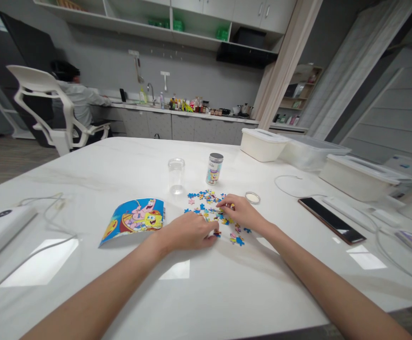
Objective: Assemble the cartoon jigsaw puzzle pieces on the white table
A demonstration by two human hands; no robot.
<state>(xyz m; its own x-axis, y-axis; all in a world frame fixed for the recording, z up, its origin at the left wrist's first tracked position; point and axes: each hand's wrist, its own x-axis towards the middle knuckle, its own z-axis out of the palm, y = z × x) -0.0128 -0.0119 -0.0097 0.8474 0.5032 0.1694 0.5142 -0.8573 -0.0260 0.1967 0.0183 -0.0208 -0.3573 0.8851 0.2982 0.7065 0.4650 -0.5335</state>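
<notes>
Puzzle work: by the look of it, at the stage of picking through loose puzzle pieces point(206, 194) with both hands at once; too crowded and small to tell which, if any, already interlock.

Next move: probably calling for a light fingertip grip on one flat piece, a lift clear of its neighbours, and a turn to check colour and edges against the picture sheet point(135, 219).

Left hand point(192, 230): resting low at the near side of the spread, back upward, with fingers curled in and thumb and forefinger nearly together at a small piece point(218, 233); apparently touching it, but cannot tell whether truly pinching.

Right hand point(242, 212): angled in from the right over the spread, with thumb and index fingertips drawn close together among the pieces; cannot tell whether gripping one or merely touching.

Pieces: scattered flat on the white tabletop point(206, 302), between and beyond the hands, partly hidden by both; at the left fringe, a pink piece point(191, 201); on the near right, a blue piece point(239, 241).

Sheet: bowed upward, just left of the left hand, showing cartoon figures on blue.

Containers: beyond the pieces, upright and apart from each other, a clear jar point(176, 177) and a silver-topped canister point(214, 170); past the right hand, a round lid point(252, 197) lying flat.
</notes>
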